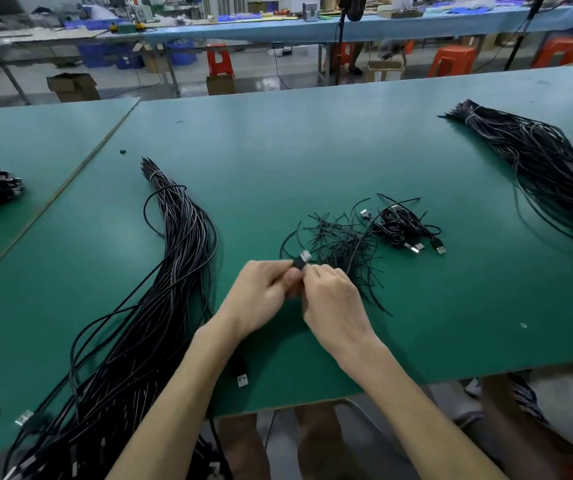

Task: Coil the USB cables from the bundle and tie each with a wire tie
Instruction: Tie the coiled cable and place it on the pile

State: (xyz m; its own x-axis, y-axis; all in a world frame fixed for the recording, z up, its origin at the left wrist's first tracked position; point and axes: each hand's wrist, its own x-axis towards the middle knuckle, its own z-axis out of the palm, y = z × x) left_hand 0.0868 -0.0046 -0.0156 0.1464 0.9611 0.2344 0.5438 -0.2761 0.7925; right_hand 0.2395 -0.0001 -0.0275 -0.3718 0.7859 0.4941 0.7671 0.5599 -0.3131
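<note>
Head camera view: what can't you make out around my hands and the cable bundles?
- Head view: the cable behind the USB plug, hidden by the left hand and right hand holding it; coiled or not, cannot tell.
- Head view: near end of the cable bundle, cut off by the bottom edge.
- Head view: second bundle, cut off by the right edge.
- Head view: ties on the finished coils, too small.

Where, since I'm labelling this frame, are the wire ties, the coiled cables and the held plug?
wire ties (340,242), head view, middle of the pile.
coiled cables (399,225), head view, middle of the heap.
plug (304,255), head view, metal tip.
</note>
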